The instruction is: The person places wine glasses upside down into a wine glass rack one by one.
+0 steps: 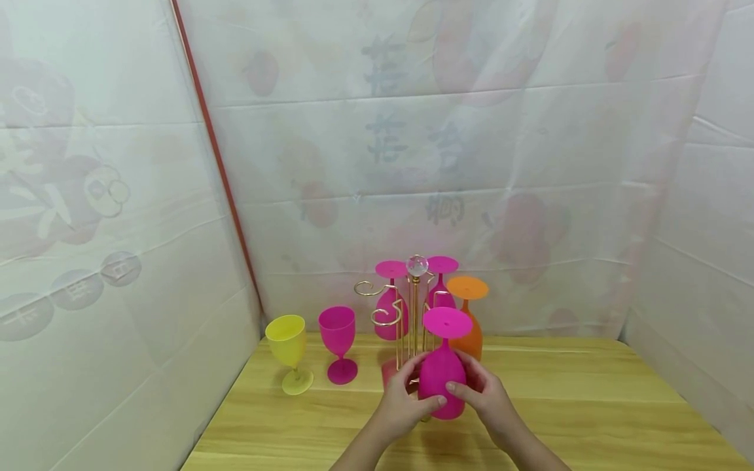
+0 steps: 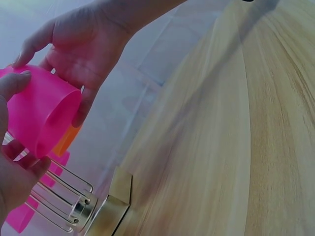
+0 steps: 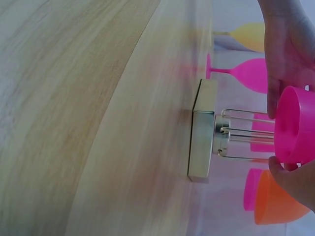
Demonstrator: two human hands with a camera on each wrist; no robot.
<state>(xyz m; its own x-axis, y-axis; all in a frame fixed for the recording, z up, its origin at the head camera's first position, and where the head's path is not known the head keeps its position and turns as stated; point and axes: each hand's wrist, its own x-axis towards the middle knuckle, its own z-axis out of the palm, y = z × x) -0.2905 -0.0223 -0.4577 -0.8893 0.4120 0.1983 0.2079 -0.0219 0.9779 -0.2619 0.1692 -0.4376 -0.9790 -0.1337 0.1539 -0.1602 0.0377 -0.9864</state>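
two bare hands meet at the lower centre of the frame, slightly right of the middle, around one bright pink goblet [image 1: 443,379] held upside down, its round foot uppermost. the left hand [image 1: 403,399] and the right hand [image 1: 489,405] both have their fingers clamped on the bowl, thumbs on the near side. just behind stands a gold wire rack [image 1: 415,314] on the wooden desk [image 1: 577,405]. an orange goblet [image 1: 469,343] and two more pink ones, at the rack's back left [image 1: 387,320] and back right [image 1: 442,299], are upside down around it. at the lower left, a yellow goblet [image 1: 287,345] and another pink goblet [image 1: 338,332] stand upright.

whether the held stem touches the wire cannot be told. if the fingers loosen while the stem lacks support, the goblet could drop rim-first. a swing to the right could knock the orange goblet close behind it, and a hard or off-centre push could shift or tip the rack.
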